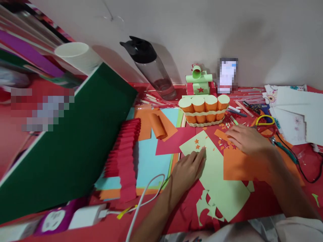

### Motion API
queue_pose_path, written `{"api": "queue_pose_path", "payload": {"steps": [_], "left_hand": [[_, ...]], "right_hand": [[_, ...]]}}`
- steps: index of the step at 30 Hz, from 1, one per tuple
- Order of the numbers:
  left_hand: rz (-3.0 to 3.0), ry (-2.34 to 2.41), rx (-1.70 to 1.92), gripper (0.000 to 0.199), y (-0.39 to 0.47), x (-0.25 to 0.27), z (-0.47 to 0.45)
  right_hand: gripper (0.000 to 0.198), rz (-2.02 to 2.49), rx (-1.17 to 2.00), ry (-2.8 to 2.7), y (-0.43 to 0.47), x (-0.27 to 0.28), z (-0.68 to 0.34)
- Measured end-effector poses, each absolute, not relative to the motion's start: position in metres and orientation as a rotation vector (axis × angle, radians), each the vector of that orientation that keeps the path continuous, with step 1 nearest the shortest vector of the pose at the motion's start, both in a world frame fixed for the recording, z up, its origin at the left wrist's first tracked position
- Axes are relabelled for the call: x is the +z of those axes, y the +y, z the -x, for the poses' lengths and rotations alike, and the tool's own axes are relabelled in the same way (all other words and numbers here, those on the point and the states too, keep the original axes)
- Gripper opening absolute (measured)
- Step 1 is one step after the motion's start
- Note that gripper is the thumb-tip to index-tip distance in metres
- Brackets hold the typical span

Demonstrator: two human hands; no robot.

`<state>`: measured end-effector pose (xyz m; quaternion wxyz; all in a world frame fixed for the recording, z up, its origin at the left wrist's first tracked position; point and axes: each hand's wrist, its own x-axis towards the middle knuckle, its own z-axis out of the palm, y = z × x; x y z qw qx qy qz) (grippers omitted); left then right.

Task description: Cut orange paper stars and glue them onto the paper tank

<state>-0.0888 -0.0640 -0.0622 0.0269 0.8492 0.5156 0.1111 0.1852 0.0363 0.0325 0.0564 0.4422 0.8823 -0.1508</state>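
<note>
My left hand (189, 166) lies on a pale green sheet of paper (217, 174), palm down. Its index finger is stretched out and touches the sheet beside small orange paper stars (197, 144). My right hand (243, 139) is over a pile of orange paper scraps, fingers stretched and fingertips at an orange paper strip (220, 134). Under my right forearm is a larger orange sheet (239, 166). Just beyond the hands stands a row of orange paper tubes (202, 111) with pale tops and wavy bands. Cut green offcuts (204, 205) lie near me.
Scissors (264, 122) lie right of my right hand. A water bottle (153, 70), a green paper model (200, 82) and a phone (227, 75) stand by the wall. A dark green board (75, 134) leans at left, near pleated red paper (126, 161). A white cable (141, 201) crosses the front.
</note>
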Motion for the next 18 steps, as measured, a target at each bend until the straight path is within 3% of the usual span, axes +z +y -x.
{"api": "queue_pose_path", "payload": {"steps": [8, 18], "left_hand": [[-2.521, 1.598, 0.525, 0.032, -0.062, -0.065, 0.095], [-2.701, 1.639, 0.411, 0.034, -0.056, -0.066, 0.093]], "right_hand": [[0.039, -1.406, -0.149, 2.862, -0.012, -0.04, -0.201], [0.037, -1.531, -0.199, 2.878, -0.011, -0.039, -0.198]]}}
